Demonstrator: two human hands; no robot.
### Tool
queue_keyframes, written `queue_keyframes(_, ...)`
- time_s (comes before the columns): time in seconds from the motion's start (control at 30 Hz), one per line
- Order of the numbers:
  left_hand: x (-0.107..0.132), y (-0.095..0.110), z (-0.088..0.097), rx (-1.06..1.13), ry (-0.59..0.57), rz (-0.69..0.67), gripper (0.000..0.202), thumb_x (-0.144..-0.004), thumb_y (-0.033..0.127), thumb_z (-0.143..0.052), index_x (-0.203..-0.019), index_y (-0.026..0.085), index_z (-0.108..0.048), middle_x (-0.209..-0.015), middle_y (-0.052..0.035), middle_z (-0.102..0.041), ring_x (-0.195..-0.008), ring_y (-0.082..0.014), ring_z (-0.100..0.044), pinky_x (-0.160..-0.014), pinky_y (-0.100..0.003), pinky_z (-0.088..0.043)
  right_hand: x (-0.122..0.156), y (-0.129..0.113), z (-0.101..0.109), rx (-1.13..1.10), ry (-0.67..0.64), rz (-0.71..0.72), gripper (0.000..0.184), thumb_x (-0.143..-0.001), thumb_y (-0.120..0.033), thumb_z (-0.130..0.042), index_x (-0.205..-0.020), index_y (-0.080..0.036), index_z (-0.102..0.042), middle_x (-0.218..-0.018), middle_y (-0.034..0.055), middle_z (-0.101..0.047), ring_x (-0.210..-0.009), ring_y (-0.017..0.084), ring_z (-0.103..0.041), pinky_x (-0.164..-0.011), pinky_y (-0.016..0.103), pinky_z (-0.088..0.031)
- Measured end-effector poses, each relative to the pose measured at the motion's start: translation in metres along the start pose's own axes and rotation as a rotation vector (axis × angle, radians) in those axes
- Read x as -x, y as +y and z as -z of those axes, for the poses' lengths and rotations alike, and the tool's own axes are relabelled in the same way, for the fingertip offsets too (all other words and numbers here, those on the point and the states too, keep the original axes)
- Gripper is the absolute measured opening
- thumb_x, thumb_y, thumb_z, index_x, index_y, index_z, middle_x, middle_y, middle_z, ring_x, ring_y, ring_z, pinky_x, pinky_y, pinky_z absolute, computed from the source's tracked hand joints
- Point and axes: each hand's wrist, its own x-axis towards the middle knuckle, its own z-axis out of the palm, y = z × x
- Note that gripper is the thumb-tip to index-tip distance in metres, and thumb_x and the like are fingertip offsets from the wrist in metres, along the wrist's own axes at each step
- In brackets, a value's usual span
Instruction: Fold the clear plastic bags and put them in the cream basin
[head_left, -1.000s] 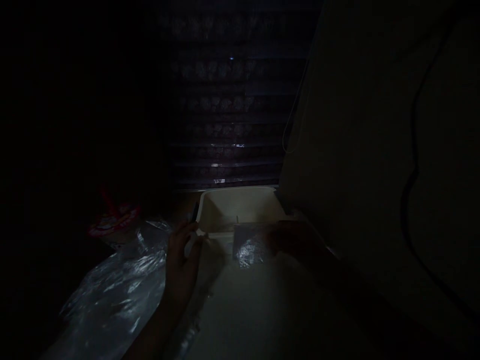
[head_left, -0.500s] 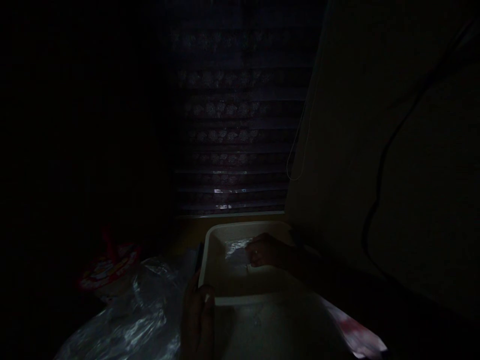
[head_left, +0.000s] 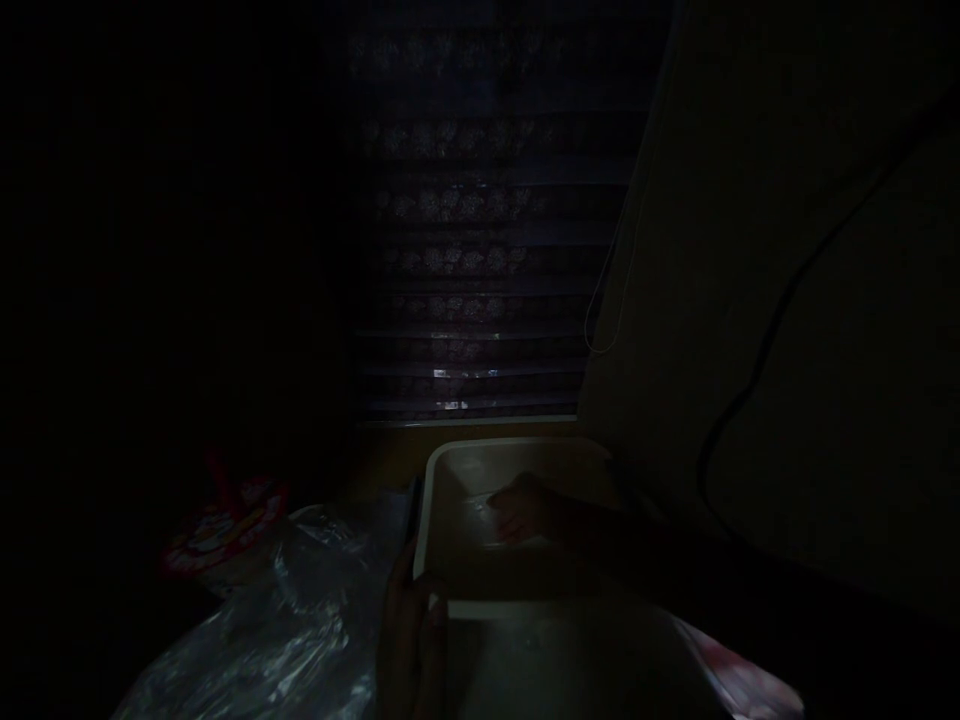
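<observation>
Pale rectangular bin (head_left: pixel 517 608) with rounded corners sits upright, top open, and a small clear shiny packet (head_left: pixel 477 515) is inside it near the middle, right end covered, contents too dark to read, contact with bin floor unclear.

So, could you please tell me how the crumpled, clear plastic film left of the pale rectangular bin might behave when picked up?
The crumpled, clear plastic film would probably droop, given its many loose folds. It is likely light, as it looks thin. Its glossy highlights suggest it could feel slippery.
</observation>
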Motion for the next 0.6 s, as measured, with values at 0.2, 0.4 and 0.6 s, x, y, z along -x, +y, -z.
queue_keyframes(0.2,-0.005,0.004,0.002,0.077,-0.065,0.061,0.023,-0.082,0.032,-0.031,-0.097,0.023,-0.045,-0.123,-0.0035,-0.033,-0.115,-0.0193,-0.028,-0.094,-0.036,-0.025,0.025,-0.015,0.003,0.264,0.146,0.06,0.022,-0.08,-0.026,-0.042,-0.07,-0.009,-0.053,-0.057,-0.0005,-0.054,-0.05,0.008,-0.053,-0.052,0.025,-0.045)
queue_keyframes(0.4,-0.025,0.002,0.003,0.027,-0.154,-0.01,0.024,-0.081,0.033,-0.032,-0.091,0.019,-0.048,-0.101,-0.0068,-0.047,-0.102,-0.0199,-0.042,-0.089,-0.036,-0.031,0.067,-0.012,0.011,0.394,0.36,0.482,0.016,-0.079,-0.027,-0.043,-0.081,-0.018,-0.056,-0.08,0.0022,-0.059,-0.07,0.011,-0.055,-0.062,0.026,-0.044)
queue_keyframes(0.6,-0.034,0.014,0.024,-0.06,-0.239,-0.06,0.028,-0.08,0.032,-0.033,-0.099,0.017,-0.047,-0.1,-0.0074,-0.052,-0.094,-0.0186,-0.048,-0.079,-0.032,-0.04,0.12,0.025,-0.013,0.75,0.713,1.186,0.02,-0.076,-0.018,-0.038,-0.083,-0.021,-0.057,-0.078,0.002,-0.06,-0.073,0.013,-0.054,-0.066,0.026,-0.043)
